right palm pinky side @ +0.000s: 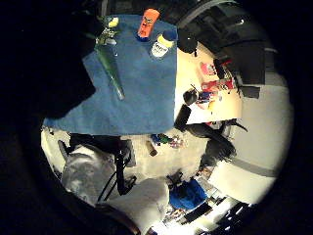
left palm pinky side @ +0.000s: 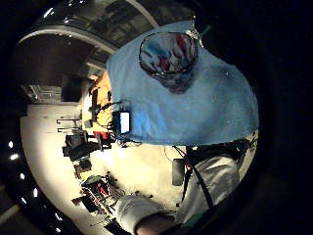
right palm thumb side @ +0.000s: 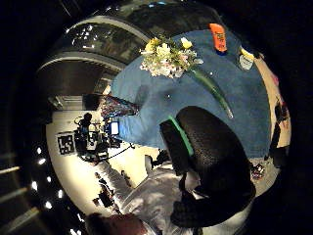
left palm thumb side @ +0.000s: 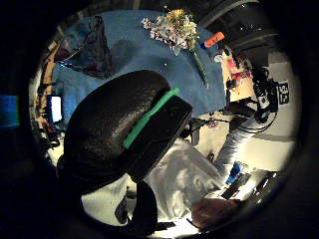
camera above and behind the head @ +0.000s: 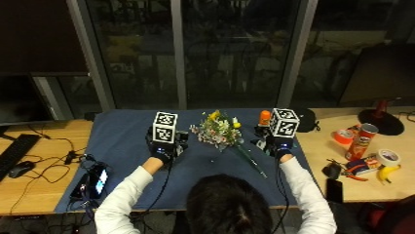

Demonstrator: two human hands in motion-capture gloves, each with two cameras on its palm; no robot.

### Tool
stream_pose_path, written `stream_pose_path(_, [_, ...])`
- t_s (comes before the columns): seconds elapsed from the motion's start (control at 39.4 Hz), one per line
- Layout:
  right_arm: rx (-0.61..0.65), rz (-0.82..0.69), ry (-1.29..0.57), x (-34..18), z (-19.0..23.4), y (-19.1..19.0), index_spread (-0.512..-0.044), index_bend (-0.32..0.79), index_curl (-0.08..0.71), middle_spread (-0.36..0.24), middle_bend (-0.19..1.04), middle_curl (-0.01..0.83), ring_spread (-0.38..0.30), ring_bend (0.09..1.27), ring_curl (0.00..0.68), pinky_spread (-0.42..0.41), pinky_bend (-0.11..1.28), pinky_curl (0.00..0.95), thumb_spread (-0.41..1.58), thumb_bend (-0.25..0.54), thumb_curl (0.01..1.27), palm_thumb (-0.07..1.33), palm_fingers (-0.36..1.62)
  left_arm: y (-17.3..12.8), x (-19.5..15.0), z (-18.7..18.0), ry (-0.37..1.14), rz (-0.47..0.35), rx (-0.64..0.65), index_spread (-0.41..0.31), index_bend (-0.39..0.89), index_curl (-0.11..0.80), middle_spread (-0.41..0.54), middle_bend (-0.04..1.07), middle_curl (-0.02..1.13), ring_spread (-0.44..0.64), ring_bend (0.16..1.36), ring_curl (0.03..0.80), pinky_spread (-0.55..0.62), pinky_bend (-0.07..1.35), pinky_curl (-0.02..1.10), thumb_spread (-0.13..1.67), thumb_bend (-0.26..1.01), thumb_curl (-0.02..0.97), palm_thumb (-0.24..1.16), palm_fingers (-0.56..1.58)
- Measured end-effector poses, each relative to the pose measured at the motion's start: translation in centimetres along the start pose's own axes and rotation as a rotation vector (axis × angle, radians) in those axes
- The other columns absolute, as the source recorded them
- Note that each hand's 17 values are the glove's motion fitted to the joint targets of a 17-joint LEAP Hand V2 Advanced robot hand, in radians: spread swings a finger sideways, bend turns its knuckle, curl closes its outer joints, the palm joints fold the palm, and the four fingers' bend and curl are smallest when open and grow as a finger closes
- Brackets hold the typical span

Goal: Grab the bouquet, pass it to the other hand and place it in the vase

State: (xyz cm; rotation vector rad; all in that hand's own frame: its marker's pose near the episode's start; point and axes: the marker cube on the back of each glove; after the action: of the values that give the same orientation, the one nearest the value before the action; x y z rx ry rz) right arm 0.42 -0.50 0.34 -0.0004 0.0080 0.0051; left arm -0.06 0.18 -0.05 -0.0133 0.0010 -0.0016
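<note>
The bouquet (camera above and behind the head: 220, 131) lies flat on the blue cloth (camera above and behind the head: 123, 141), flower heads toward the window and its green stem (camera above and behind the head: 250, 161) slanting back toward the person, between the two hands. The left hand (camera above and behind the head: 160, 152) is just left of the blooms, the right hand (camera above and behind the head: 280, 146) just right of the stem; neither touches it, and whether the fingers of either are straight or curled I cannot tell. The bunch looks light, with soft, crushable blooms, so the wrapped stem, stiffer and narrow, is the likely place to grip it. The vase (left palm pinky side: 168, 58), dark glass and probably breakable, stands on the cloth under the left hand. An orange bottle (camera above and behind the head: 264, 118) and a white jar (right palm pinky side: 161, 45) crowd the cloth beyond the stem; the room nearer the person is freer
</note>
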Motion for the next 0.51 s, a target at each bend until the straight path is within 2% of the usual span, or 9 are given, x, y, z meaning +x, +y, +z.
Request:
stream_pose_path(0.03, [-0.001,0.001,0.001,0.0,0.0,0.0,-0.141,0.09,0.023,0.016,0.21,0.053,0.013,0.42,0.085,0.072,0.46,0.103,0.43,0.204,0.05,0.31,0.53,0.0,0.0,0.0,0.000,-0.001,-0.002,-0.005,0.16,0.048,0.049,0.22,0.06,0.06,0.43,0.086,0.05,0.36,0.08,0.40,0.01,0.020,0.04,0.55])
stream_pose_path(0.1, [-0.011,0.004,0.001,0.2,0.1,0.0,-0.189,0.10,0.069,0.021,0.21,0.096,0.018,0.46,0.153,0.098,0.49,0.172,0.65,0.221,0.07,0.35,0.49,0.1,-0.2,0.0,0.001,-0.006,-0.008,-0.007,0.15,0.081,0.071,0.21,0.12,0.09,0.47,0.154,0.07,0.38,0.15,0.58,0.00,0.039,0.04,0.51])
stream_pose_path(0.2, [-0.011,0.007,-0.004,0.3,0.1,-0.1,-0.228,0.10,0.096,0.021,0.21,0.141,0.023,0.49,0.201,0.119,0.52,0.221,0.85,0.222,0.10,0.37,0.46,-0.1,-0.5,0.0,-0.002,-0.014,0.000,-0.004,0.14,0.115,0.093,0.21,0.17,0.12,0.49,0.197,0.09,0.38,0.20,0.75,-0.01,0.066,0.04,0.47])
stream_pose_path(0.33, [0.003,0.032,0.024,0.2,-0.1,0.1,-0.255,0.11,0.116,0.023,0.22,0.183,0.026,0.50,0.230,0.128,0.53,0.251,1.01,0.208,0.12,0.38,0.44,-0.1,-0.4,0.1,0.018,-0.013,-0.014,-0.003,0.14,0.150,0.109,0.19,0.21,0.14,0.51,0.224,0.11,0.38,0.23,0.88,-0.01,0.096,0.03,0.44])
stream_pose_path(0.51, [0.027,0.105,0.039,0.2,-0.4,-0.9,-0.273,0.10,0.133,0.024,0.22,0.230,0.028,0.52,0.258,0.136,0.54,0.278,1.13,0.179,0.15,0.39,0.43,0.5,0.2,0.5,0.027,0.007,-0.011,-0.002,0.14,0.184,0.119,0.19,0.24,0.16,0.51,0.243,0.13,0.38,0.26,0.97,-0.02,0.131,0.02,0.42])
